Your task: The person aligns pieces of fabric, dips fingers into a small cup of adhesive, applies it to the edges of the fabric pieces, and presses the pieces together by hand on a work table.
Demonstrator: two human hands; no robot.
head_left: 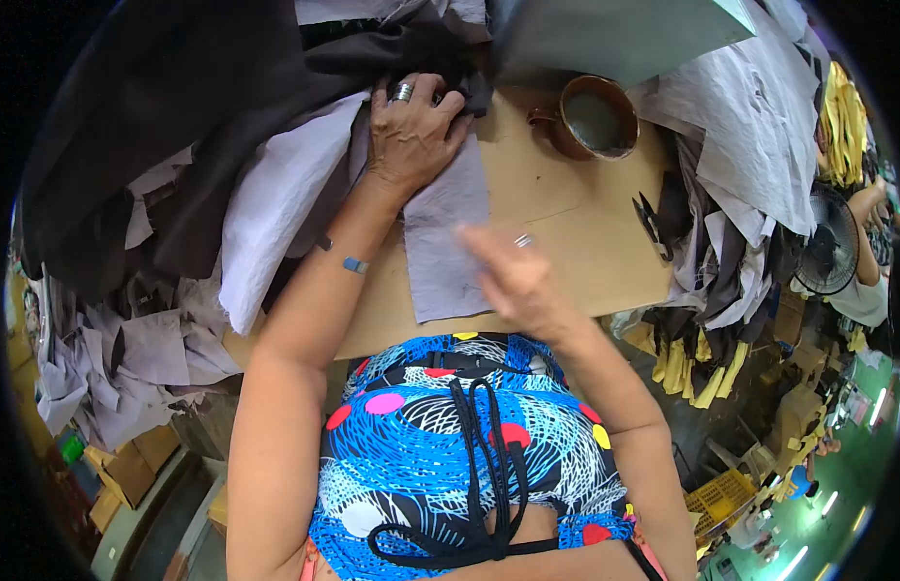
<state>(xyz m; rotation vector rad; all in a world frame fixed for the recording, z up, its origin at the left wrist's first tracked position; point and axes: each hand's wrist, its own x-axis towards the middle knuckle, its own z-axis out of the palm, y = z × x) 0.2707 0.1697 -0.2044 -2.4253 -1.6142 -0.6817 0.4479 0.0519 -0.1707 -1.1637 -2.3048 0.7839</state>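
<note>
Fingers bent, the left hand (pixel 411 143) covers the far end of a grey fabric strip (pixel 442 247); whether it or the blurred right hand (pixel 519 279) grips, I cannot tell. On cardboard (pixel 595 223), the strip looks light, limp, best pinched at corners.

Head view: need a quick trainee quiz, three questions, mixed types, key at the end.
1. True or false: in the picture, the cup is left of the snips.
2. Pick one. What does the left hand touch?
A) the cup
B) the cloth
C) the snips
3. Count: on how many of the person's two hands does a ring show?

Key:
1. True.
2. B.
3. Two: one on the left hand, one on the blurred right hand.
</note>
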